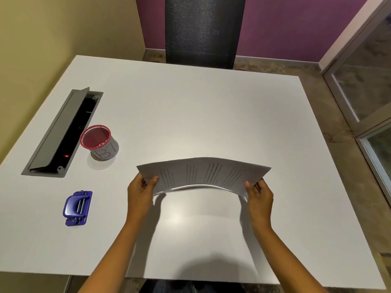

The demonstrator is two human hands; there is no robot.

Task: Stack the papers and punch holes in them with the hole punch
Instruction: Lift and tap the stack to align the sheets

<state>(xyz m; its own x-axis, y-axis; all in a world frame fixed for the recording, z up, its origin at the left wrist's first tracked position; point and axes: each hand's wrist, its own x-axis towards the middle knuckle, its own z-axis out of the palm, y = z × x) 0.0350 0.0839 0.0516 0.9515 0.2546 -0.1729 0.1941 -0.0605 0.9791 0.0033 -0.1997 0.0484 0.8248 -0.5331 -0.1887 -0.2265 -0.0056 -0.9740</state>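
The papers were held up off the white tabletop, bowed upward in the middle, with printed lines showing on the side facing the camera. The left hand gripped the left end of the stack, its fingers pinched closed on the sheets with the thumb in front. The right hand gripped the right end the same way, thumb on the near face. A shadow of the stack lay on the tabletop just below it.

The blue hole punch sat on the tabletop well to the left of the hands, apart from the papers. Farther back on the left stood a pink-rimmed mesh cup, just beside an open grey cable tray set into the tabletop. A black mesh chair back stood at the far edge.
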